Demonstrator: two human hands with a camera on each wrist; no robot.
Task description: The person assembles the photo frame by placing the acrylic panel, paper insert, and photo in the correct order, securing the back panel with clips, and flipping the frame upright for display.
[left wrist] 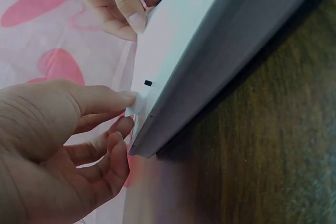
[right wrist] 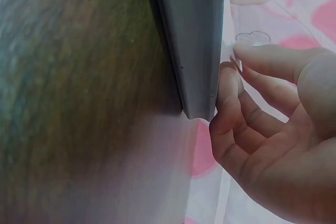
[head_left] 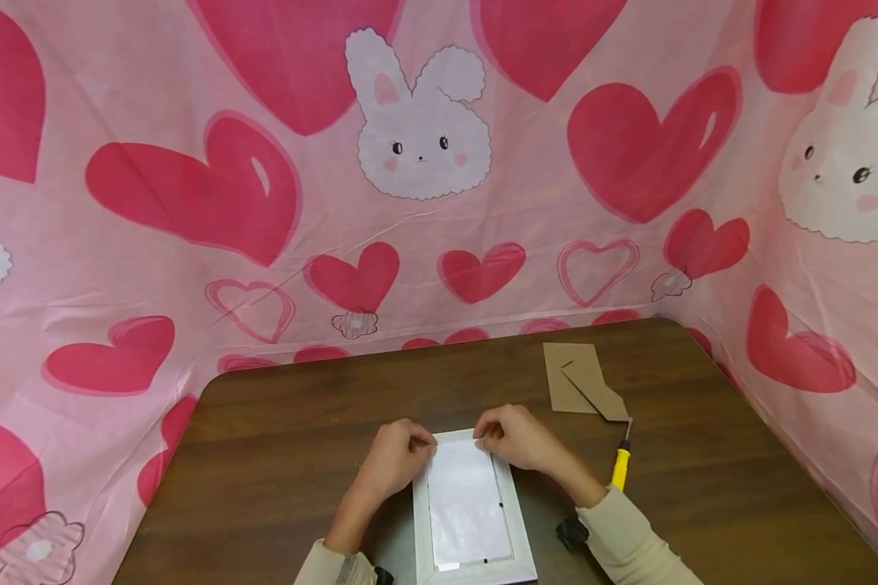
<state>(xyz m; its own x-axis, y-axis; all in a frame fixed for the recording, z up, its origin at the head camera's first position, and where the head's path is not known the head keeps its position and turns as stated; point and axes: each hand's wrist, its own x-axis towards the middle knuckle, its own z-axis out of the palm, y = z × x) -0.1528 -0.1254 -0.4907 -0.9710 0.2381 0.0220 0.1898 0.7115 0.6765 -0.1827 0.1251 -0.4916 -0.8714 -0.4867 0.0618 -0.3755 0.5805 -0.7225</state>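
Observation:
A white picture frame [head_left: 524, 532] lies on the wooden table in the head view, with a white sheet of paper [head_left: 470, 500] over its recessed middle. Small black tabs show along the recess edge. At the far left corner, my left hand [head_left: 395, 457] pinches the sheet between thumb and fingers; the left wrist view shows the paper corner [left wrist: 132, 109] bent up at the fingertips. My right hand [head_left: 518, 439] pinches the sheet's far right corner. In the right wrist view, a thin paper edge [right wrist: 236, 59] shows between the thumb and forefinger, beside the frame's grey-looking outer side [right wrist: 197, 51].
A brown backing board [head_left: 569, 382] with a stand leg [head_left: 609, 400] lies at the back right of the table. Near it, a yellow-handled tool [head_left: 620, 467] with a thin metal shaft lies beside the right forearm. Pink heart-patterned cloth [head_left: 417, 227] surrounds the table [head_left: 300, 431].

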